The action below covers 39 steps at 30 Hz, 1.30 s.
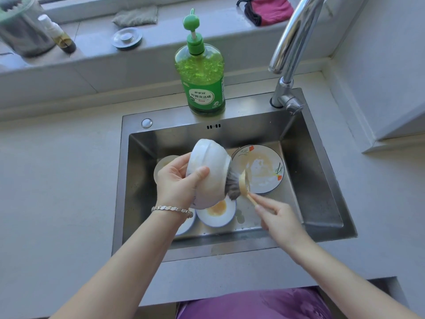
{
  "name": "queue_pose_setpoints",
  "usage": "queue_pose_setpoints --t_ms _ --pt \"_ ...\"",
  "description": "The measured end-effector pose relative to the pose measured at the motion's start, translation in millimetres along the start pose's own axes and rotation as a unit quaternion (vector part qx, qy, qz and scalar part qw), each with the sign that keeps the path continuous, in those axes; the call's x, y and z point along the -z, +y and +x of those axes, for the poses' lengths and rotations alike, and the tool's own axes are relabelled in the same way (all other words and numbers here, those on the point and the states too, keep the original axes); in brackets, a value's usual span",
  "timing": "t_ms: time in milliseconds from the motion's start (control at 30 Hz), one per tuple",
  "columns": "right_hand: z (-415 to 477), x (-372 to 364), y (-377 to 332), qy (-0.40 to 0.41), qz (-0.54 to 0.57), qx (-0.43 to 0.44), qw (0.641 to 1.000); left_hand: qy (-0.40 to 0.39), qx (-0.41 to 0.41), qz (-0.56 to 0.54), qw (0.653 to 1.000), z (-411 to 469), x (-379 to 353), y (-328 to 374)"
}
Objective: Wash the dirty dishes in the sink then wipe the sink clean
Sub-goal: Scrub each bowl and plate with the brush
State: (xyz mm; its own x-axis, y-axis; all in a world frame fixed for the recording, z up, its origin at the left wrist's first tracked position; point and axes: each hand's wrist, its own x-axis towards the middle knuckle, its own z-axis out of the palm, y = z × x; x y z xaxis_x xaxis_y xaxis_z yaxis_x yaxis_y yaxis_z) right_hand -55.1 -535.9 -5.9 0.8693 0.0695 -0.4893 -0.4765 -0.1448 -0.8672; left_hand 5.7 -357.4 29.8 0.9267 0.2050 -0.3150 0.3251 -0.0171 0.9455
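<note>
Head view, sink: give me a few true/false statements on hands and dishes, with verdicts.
1. The left hand holds a white bowl tilted over the sink. True.
2. The right hand holds a sponge. False: it grips a wooden dish brush, bristles against the bowl.
3. A floral plate with residue lies in the sink. True.
4. The green dish soap bottle lies on its side in the basin. False: it stands upright on the sink's back rim.
5. Water pours from the faucet. False: no stream is visible.
</note>
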Motion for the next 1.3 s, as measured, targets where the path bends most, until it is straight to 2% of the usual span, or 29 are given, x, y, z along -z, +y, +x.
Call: queue_pose_setpoints --t_ms 133,233,333,467,600,667,733,833,900,1033,1200,1300 --pt "-8.6 -4.1 0.8 0.004 -0.007 0.046 0.999 0.012 0.031 -0.017 0.999 5.1 0.9 -1.1" --pt "13.7 3.8 5.2 0.054 -0.010 0.020 0.998 0.006 0.072 -0.060 0.996 5.1 -1.3 -4.1" --pt "25.6 7.9 21.9 0.047 -0.035 -0.012 0.998 0.006 0.077 -0.063 0.995 5.1 -3.5 -8.6" --pt "28.5 25.5 46.8 0.026 -0.114 -0.075 0.990 0.002 0.084 -0.007 0.996 9.9 -6.3 -20.9" --pt "40.6 72.0 59.2 0.072 -0.201 -0.127 0.969 -0.093 0.041 0.094 0.990 15.9 -31.9 -39.4" --pt "51.0 99.5 59.0 0.101 -0.217 -0.127 0.963 -0.141 -0.002 0.203 0.969 24.7 -52.9 -50.9" --pt "64.1 123.6 58.7 0.128 -0.213 -0.127 0.960 -0.160 -0.038 0.324 0.932 38.5 -74.0 -64.2" --pt "84.4 146.9 59.1 0.145 -0.218 -0.111 0.959 -0.181 -0.077 0.443 0.875 63.9 -102.2 -90.0" --pt "96.0 153.8 60.4 0.135 -0.209 -0.090 0.964 -0.196 -0.087 0.487 0.847 83.1 -117.6 -109.2" --pt "114.4 157.8 71.0 0.126 -0.166 -0.068 0.976 -0.208 -0.079 0.520 0.825 119.3 -139.6 -145.7" --pt "125.8 156.1 86.4 0.125 -0.143 -0.067 0.979 -0.216 -0.077 0.499 0.836 132.3 -154.2 -183.3" --pt "126.6 156.7 93.2 0.126 -0.134 -0.076 0.980 -0.212 -0.079 0.462 0.858 131.4 -158.1 -195.3"
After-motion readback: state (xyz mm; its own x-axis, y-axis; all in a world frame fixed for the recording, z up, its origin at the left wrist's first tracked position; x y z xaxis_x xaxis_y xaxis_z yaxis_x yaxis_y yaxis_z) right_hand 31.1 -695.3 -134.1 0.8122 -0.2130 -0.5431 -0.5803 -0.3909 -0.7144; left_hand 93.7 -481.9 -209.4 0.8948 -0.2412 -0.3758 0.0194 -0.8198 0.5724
